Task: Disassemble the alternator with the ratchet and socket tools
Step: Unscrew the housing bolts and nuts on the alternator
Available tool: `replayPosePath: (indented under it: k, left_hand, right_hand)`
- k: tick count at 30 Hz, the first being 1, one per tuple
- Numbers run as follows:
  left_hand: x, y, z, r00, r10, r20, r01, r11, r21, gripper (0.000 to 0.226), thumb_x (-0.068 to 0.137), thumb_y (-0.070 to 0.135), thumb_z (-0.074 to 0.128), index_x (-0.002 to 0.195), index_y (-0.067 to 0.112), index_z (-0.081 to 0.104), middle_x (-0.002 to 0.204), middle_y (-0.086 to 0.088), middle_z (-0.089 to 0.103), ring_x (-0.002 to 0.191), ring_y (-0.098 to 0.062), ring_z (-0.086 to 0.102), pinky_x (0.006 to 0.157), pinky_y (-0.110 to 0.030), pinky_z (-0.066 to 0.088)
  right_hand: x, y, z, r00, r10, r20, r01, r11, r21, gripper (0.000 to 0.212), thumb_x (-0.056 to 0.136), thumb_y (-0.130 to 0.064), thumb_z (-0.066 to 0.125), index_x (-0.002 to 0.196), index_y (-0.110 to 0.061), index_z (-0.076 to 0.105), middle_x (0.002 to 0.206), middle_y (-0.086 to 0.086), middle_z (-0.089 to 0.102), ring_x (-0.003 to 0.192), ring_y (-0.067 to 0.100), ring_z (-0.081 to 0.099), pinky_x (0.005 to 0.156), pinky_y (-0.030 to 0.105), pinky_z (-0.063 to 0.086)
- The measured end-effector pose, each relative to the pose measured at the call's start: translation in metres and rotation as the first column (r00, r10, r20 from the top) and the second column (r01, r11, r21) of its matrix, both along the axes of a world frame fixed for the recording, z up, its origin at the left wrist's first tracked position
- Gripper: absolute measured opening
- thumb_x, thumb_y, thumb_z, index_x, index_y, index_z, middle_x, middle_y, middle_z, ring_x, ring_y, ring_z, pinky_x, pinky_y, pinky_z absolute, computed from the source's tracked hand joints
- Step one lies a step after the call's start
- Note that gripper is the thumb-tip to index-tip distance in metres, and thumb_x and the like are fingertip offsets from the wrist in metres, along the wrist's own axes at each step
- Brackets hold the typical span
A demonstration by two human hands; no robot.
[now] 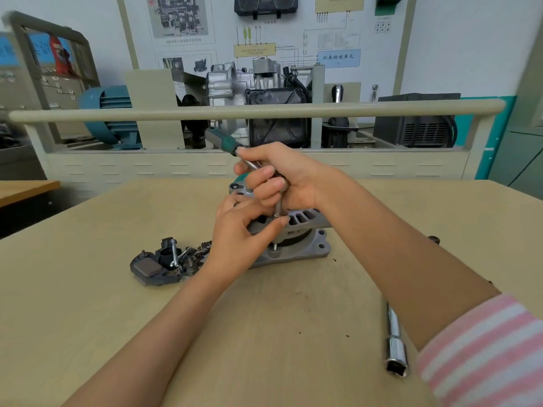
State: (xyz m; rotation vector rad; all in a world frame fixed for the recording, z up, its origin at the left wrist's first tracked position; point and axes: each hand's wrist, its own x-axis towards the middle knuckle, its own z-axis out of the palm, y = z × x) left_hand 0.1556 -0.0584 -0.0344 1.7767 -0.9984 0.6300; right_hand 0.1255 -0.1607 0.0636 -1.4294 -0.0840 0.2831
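The silver alternator [296, 242] stands on the tan table, its slotted housing lifted a little above the base plate. My right hand [282, 177] grips the head of a ratchet [226, 141] with a green-and-black handle that points up and to the left. From the ratchet a thin socket shaft [277, 208] runs down onto a bolt on top of the housing. My left hand [238, 236] holds the alternator's left side, thumb pressed on the housing rim by the shaft.
A pile of removed parts [167, 259], a black regulator and loose bolts, lies left of the alternator. A chrome socket on an extension bar [395, 345] lies at the right by my forearm. A beige rail [264, 111] and display equipment stand behind the table [88, 289].
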Motion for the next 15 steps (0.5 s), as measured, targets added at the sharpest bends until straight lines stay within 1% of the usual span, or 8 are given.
replayPosePath:
  k: [3,6,8,10,11,13,14,15]
  left_hand:
    - [-0.001,0.001,0.000,1.000,-0.019,0.002,0.019,1.000,-0.015,0.004,0.077,0.029,0.065,0.073,0.031,0.065,0.073,0.023,0.059,0.092,-0.004,0.046,0.091,-0.030,0.035]
    - [0.001,0.002,0.000,0.999,-0.046,0.003,0.046,0.999,-0.011,0.010,0.079,0.022,0.071,0.074,0.030,0.069,0.074,0.022,0.060,0.094,0.001,0.045,0.093,-0.031,0.035]
    - [0.001,0.003,-0.001,0.999,-0.040,-0.003,0.040,0.999,-0.005,0.007,0.079,0.018,0.072,0.074,0.022,0.074,0.074,0.020,0.062,0.095,-0.002,0.044,0.092,-0.030,0.036]
    - [0.001,0.002,-0.001,1.000,-0.028,0.003,0.028,1.000,0.002,0.006,0.079,0.017,0.071,0.074,0.016,0.075,0.075,0.019,0.063,0.094,-0.004,0.044,0.091,-0.029,0.035]
    - [0.000,0.002,-0.001,1.000,-0.026,0.007,0.026,1.000,0.000,0.006,0.079,0.016,0.071,0.075,0.016,0.075,0.076,0.019,0.063,0.093,-0.004,0.044,0.091,-0.029,0.035]
    - [0.000,0.002,-0.001,0.999,-0.034,-0.001,0.034,0.999,-0.023,0.020,0.077,0.008,0.071,0.075,0.027,0.071,0.077,0.023,0.061,0.091,-0.004,0.043,0.089,-0.031,0.035]
    - [0.000,0.002,-0.002,0.999,-0.037,-0.006,0.037,0.999,-0.037,0.030,0.076,0.004,0.071,0.073,0.034,0.067,0.076,0.027,0.059,0.091,-0.004,0.042,0.087,-0.032,0.035]
    - [0.000,0.003,-0.002,0.999,-0.035,-0.010,0.034,0.998,-0.043,0.036,0.076,0.002,0.070,0.072,0.037,0.063,0.075,0.029,0.057,0.091,-0.003,0.041,0.086,-0.032,0.034]
  right_hand:
    - [0.002,-0.003,0.001,0.988,0.147,-0.036,-0.147,0.989,-0.002,0.034,0.099,-0.036,0.039,0.078,-0.012,0.049,0.034,-0.012,0.030,0.024,0.001,0.025,0.031,0.013,0.018]
    - [0.000,-0.005,-0.002,0.989,0.148,-0.021,-0.146,0.987,0.063,0.035,0.099,-0.039,0.038,0.078,-0.012,0.048,0.033,-0.011,0.030,0.024,0.000,0.026,0.030,0.014,0.019]
    - [-0.003,-0.003,-0.006,0.999,0.040,0.034,-0.043,0.993,0.114,0.035,0.099,-0.038,0.038,0.076,-0.014,0.047,0.033,-0.011,0.031,0.025,0.001,0.028,0.029,0.014,0.023]
    - [-0.007,0.004,-0.012,0.975,-0.195,0.102,0.170,0.962,0.212,0.034,0.099,-0.037,0.039,0.074,-0.016,0.046,0.034,-0.010,0.033,0.027,0.002,0.031,0.031,0.015,0.026]
    - [-0.009,0.009,-0.016,0.920,-0.369,0.132,0.320,0.902,0.288,0.034,0.100,-0.036,0.038,0.073,-0.017,0.045,0.036,-0.010,0.036,0.029,0.003,0.033,0.033,0.015,0.027]
    - [-0.013,0.022,-0.027,0.702,-0.694,0.159,0.555,0.674,0.487,0.034,0.102,-0.031,0.032,0.074,-0.015,0.042,0.043,-0.006,0.042,0.033,0.007,0.039,0.035,0.015,0.031]
    - [-0.014,0.026,-0.032,0.594,-0.792,0.142,0.600,0.553,0.578,0.034,0.103,-0.029,0.029,0.075,-0.013,0.039,0.049,-0.003,0.043,0.035,0.009,0.042,0.037,0.015,0.035]
    - [-0.015,0.030,-0.036,0.528,-0.840,0.121,0.610,0.475,0.634,0.033,0.104,-0.027,0.026,0.076,-0.013,0.037,0.053,0.000,0.044,0.035,0.010,0.045,0.039,0.017,0.038]
